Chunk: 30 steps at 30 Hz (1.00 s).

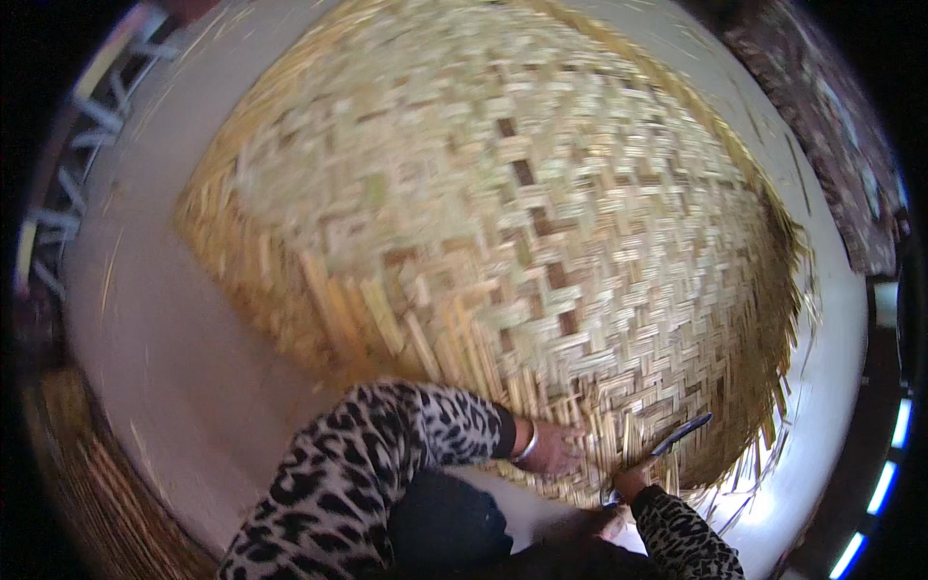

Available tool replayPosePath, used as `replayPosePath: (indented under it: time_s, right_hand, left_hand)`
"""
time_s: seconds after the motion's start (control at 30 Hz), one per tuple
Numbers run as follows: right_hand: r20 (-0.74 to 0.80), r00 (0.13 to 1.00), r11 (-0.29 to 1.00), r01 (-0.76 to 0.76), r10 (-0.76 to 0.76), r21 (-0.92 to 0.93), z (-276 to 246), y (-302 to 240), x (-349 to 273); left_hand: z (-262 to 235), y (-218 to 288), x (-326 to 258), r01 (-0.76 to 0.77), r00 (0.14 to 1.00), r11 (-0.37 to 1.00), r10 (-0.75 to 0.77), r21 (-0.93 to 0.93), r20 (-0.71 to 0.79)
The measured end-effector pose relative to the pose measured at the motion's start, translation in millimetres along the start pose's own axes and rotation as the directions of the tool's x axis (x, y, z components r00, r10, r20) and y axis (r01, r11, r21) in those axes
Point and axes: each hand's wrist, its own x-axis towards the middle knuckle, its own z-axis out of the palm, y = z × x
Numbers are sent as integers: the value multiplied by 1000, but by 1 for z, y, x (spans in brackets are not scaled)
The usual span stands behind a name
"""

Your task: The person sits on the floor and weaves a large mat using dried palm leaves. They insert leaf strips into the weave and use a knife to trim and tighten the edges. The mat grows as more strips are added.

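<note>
A large mat (464, 213) woven from flat pale-yellow and greenish strips fills the middle of the view, with loose strip ends fringing its edges. At its near edge my left hand (553, 449), with a pale bangle (527, 442) at the wrist, is closed on the strips there; the fingertips are partly lost among them. Just to its right, my right hand (633, 481) grips a knife (682, 434) whose dark blade points up and right over the mat. The knife's handle is mostly hidden by that hand. Both sleeves are leopard-patterned.
Under the mat lies a smooth grey floor (145, 319) with scattered strip bits. A bundle of thin brown sticks (106, 474) is at the lower left. Metal framework (82, 155) stands at the far left, and a dark patterned cloth (831, 135) lies at the upper right.
</note>
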Motion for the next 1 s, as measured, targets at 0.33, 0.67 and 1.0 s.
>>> replayPosePath:
  time_s: [0.33,0.67,1.0]
  right_hand:
    - [206,971,-588,-99,117,803,-230,55,-79]
    - [-452,892,-30,452,-13,892,-486,-42,-139]
    - [-463,774,331,613,-432,717,-590,-110,-77]
  left_hand:
    - [-103,61,-240,868,-123,219,-775,-446,-620]
    - [-115,77,-412,134,-647,-268,-753,-954,120]
    - [-69,61,-448,-108,-388,-354,-846,-929,367]
